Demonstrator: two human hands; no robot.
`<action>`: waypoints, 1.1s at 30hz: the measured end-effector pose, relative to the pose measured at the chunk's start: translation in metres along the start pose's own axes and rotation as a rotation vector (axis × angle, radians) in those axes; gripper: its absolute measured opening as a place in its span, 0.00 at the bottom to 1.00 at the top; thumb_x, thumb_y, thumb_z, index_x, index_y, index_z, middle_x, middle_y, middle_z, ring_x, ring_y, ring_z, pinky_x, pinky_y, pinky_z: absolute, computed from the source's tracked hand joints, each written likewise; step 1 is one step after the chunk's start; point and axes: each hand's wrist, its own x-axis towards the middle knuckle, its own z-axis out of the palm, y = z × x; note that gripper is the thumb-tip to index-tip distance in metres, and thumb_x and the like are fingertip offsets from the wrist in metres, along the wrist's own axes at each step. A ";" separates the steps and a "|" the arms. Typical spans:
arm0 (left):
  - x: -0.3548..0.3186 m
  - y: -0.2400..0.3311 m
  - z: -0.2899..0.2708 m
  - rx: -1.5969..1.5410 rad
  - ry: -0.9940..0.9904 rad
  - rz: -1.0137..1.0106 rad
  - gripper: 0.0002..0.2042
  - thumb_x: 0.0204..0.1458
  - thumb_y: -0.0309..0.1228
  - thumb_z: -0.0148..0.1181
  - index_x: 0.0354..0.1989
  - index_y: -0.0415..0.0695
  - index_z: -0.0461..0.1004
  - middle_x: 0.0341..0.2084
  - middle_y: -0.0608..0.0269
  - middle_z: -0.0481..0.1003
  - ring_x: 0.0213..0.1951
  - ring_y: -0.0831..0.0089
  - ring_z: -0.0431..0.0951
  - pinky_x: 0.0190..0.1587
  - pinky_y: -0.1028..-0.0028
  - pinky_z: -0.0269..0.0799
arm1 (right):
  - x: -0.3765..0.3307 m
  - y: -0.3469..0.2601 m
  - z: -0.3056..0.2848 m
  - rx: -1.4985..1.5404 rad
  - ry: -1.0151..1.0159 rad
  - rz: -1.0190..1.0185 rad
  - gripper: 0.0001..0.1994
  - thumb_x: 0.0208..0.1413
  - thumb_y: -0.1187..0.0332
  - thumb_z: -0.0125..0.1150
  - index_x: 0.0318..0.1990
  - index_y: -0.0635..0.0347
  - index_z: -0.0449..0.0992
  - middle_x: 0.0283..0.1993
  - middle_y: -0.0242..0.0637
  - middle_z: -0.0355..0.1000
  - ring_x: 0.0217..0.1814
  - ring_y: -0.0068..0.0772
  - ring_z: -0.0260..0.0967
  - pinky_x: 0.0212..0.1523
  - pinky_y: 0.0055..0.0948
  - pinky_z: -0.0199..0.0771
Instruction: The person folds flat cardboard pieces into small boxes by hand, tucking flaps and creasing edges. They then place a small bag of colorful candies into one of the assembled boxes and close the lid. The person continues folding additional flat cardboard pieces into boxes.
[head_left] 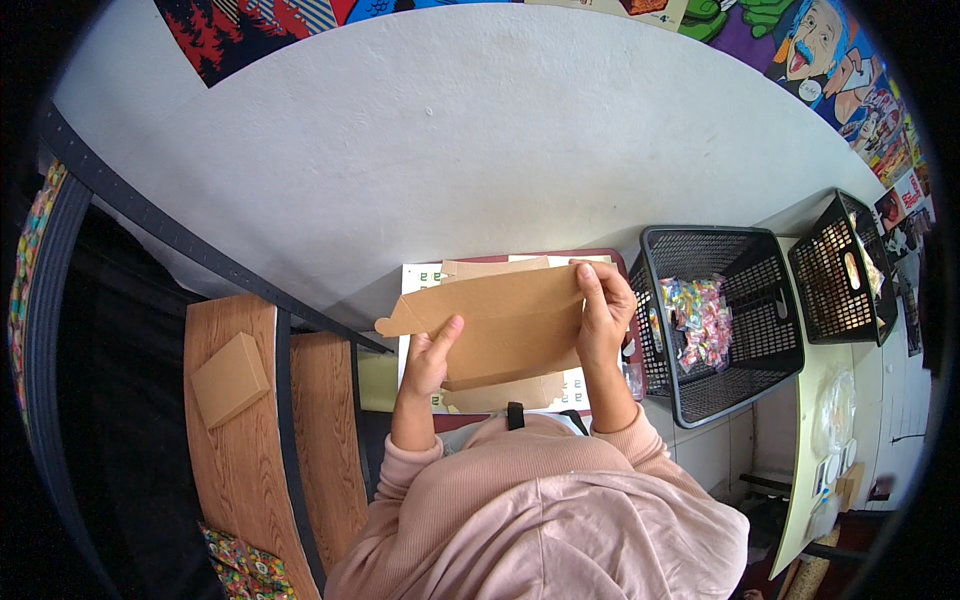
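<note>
Between my two hands is a brown cardboard box blank [515,320], partly folded, with a rounded tab sticking out at its left end. My left hand [430,360] grips its lower left part, thumb on top. My right hand [602,300] pinches the right end near the upper corner; the fingers behind the card are hidden. Under it, more flat cardboard blanks [505,392] lie on a white printed sheet [412,290] over a dark red table [588,254].
On the right stands a black basket [740,385] with many wrapped sweets [700,320]; a second black basket [830,300] is beyond it on a pale green table [808,440]. At left, a folded cardboard box [230,380] rests on a wooden shelf [215,450] with a dark metal frame [200,220].
</note>
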 end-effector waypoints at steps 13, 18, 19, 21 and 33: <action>0.001 -0.004 -0.002 -0.007 -0.040 0.021 0.14 0.51 0.28 0.48 0.46 0.36 0.63 0.41 0.64 0.67 0.44 0.79 0.65 0.46 0.78 0.59 | 0.001 0.006 -0.001 0.060 0.088 0.065 0.09 0.48 0.70 0.49 0.27 0.68 0.74 0.25 0.32 0.70 0.28 0.18 0.60 0.34 0.17 0.57; 0.001 -0.003 -0.001 0.002 -0.049 0.003 0.15 0.51 0.28 0.48 0.46 0.37 0.62 0.42 0.63 0.67 0.44 0.77 0.65 0.47 0.76 0.59 | 0.003 0.014 -0.004 0.065 0.121 0.114 0.10 0.48 0.70 0.49 0.27 0.68 0.74 0.25 0.33 0.70 0.29 0.20 0.61 0.36 0.19 0.58; 0.002 -0.005 -0.002 0.010 -0.046 0.003 0.15 0.51 0.27 0.48 0.47 0.37 0.61 0.42 0.62 0.67 0.45 0.76 0.65 0.47 0.75 0.60 | 0.003 0.017 -0.006 0.059 0.111 0.110 0.10 0.48 0.69 0.49 0.27 0.68 0.74 0.26 0.33 0.70 0.29 0.20 0.61 0.37 0.19 0.58; 0.002 -0.005 -0.002 0.020 -0.033 0.006 0.15 0.50 0.27 0.48 0.47 0.37 0.61 0.42 0.62 0.67 0.45 0.76 0.65 0.47 0.75 0.60 | 0.005 0.019 -0.006 0.054 0.081 0.117 0.10 0.48 0.69 0.50 0.30 0.68 0.73 0.29 0.34 0.70 0.31 0.21 0.61 0.39 0.20 0.59; 0.013 -0.001 0.001 0.015 0.100 0.007 0.16 0.49 0.27 0.51 0.46 0.38 0.59 0.41 0.61 0.65 0.44 0.77 0.64 0.47 0.77 0.59 | 0.005 0.019 0.000 0.079 -0.168 0.316 0.11 0.49 0.72 0.53 0.39 0.68 0.69 0.32 0.33 0.68 0.37 0.24 0.64 0.40 0.21 0.64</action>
